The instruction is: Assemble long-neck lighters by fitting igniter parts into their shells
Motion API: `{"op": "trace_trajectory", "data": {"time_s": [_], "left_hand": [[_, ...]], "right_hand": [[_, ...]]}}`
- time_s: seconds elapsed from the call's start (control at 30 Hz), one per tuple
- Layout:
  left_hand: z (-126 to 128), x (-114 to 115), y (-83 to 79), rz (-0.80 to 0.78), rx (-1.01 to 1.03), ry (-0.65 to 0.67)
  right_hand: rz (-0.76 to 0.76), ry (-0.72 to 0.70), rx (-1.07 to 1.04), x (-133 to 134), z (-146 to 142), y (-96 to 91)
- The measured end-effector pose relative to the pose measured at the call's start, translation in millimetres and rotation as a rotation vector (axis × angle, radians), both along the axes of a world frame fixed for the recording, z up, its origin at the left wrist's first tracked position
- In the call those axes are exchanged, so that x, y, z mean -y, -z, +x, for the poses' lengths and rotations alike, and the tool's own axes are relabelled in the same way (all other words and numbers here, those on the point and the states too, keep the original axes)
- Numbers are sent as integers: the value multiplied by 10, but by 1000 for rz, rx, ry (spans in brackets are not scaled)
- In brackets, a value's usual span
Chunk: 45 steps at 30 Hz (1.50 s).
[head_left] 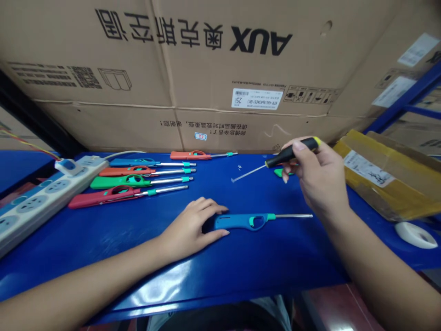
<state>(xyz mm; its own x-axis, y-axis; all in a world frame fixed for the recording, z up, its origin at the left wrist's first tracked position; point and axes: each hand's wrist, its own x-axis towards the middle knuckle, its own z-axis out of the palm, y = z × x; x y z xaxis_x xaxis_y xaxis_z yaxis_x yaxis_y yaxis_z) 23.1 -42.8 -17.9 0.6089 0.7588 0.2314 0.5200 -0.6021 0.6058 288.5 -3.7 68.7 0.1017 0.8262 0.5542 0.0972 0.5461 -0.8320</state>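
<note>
My left hand (193, 227) rests on the blue tabletop, its thumb and fingers around the handle end of a blue utility lighter (236, 221). The lighter lies flat, with its metal tube pointing right and a teal collar at the tube's base. My right hand (324, 179) grips a screwdriver (275, 158) by its black and yellow handle. The screwdriver's thin shaft slants down to the left, above and behind the blue lighter. Near its tip lie tiny pale pieces (240, 168), perhaps screws. A green and orange item (278, 172) is partly hidden behind my right fingers.
Several utility lighters lie in a row at left, including a red one (103, 197). An orange-red lighter (191, 156) lies near the upright cardboard (206, 82). A power strip (48, 193) runs along the left. At right are a taped carton (389, 174) and a white object (415, 234).
</note>
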Motion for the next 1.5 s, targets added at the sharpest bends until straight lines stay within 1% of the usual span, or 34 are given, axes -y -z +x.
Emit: {"op": "trace_trajectory", "data": {"time_s": [0.1,0.17,0.2,0.23,0.3,0.37,0.47,0.53,0.57,0.63,0.7,0.77,0.8,0.87,0.97,1.07,1.13,1.23,1.37,1.43,1.5], "left_hand": [[45,30,-17,-124,184,-102],[64,39,-89,-260,352,-190],[69,43,-140,-341,425,-211],[70,49,-196,-425,485,-210],[64,63,-305,-572,557,-156],[52,75,-378,-638,592,-130],[34,68,-376,-609,621,-155],[16,43,-313,-561,605,-150],[1,26,-273,-511,583,-142],[-37,-6,-196,-329,479,-125],[-76,-17,-144,-67,316,-119],[-83,14,-128,140,174,-92],[-66,50,-133,207,126,-53],[18,155,-156,272,40,79],[238,336,-178,244,-125,257],[459,430,-142,162,-203,315],[556,432,-96,164,-205,329],[627,412,-41,155,-165,332],[654,422,-52,111,-127,328],[635,411,-98,-5,-26,322],[570,357,-162,-224,160,256]], "right_hand": [[-26,-107,23,142,-227,-138],[-39,-182,17,204,-345,-183],[-49,-211,4,220,-386,-183],[-59,-234,-19,228,-413,-167],[-88,-266,-90,223,-438,-87],[-125,-283,-176,200,-441,37],[-180,-269,-290,156,-447,238],[-233,-248,-353,131,-456,339],[-263,-241,-377,120,-459,373],[-313,-230,-409,95,-456,411],[-334,-206,-445,63,-439,423],[-342,-161,-491,24,-414,428],[-348,-140,-513,4,-402,434],[-360,-110,-544,-32,-384,453],[-374,-112,-561,-65,-375,497],[-388,-126,-561,-72,-373,529],[-381,-123,-563,-76,-363,532],[-356,-102,-564,-96,-334,521],[-348,-69,-569,-144,-291,513],[-351,-68,-578,-164,-272,511],[-358,-81,-576,-175,-257,501]]}}
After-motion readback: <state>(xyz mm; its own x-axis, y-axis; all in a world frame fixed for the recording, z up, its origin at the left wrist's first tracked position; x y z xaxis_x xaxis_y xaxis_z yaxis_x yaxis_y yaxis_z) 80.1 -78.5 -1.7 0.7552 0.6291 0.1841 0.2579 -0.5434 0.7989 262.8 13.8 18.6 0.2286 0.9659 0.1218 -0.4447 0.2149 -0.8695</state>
